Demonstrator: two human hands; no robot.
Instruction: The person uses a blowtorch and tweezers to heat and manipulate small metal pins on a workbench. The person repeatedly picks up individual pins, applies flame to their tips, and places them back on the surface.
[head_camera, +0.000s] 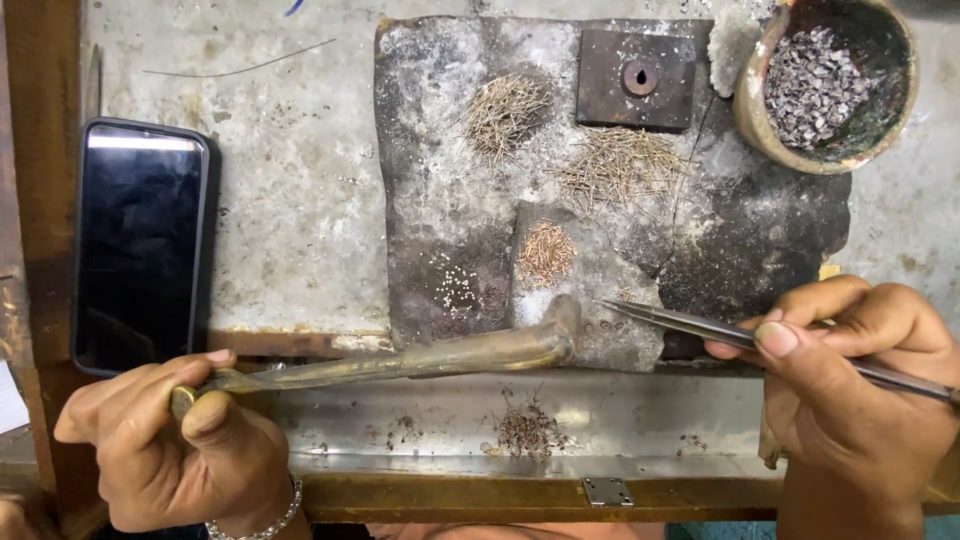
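Note:
My left hand (180, 440) grips the near end of a long brass blowpipe (430, 358) whose bent tip rests at the front edge of a dark scorched slab (720, 230). My right hand (850, 380) holds thin metal tweezers (670, 320), their points aimed left at a spot just right of the pipe's tip. On the slab lie piles of fine wire pieces (505, 110), a second wire pile (618, 165), a coppery wire pile (545, 252) and a cluster of tiny pale beads (458, 290).
A black phone (140, 245) lies face up at the left. A clay bowl (750, 100) of small grey chips stands at the top right, beside a square metal block with a hole (636, 78). A metal tray (640, 420) with debris runs along the bench front.

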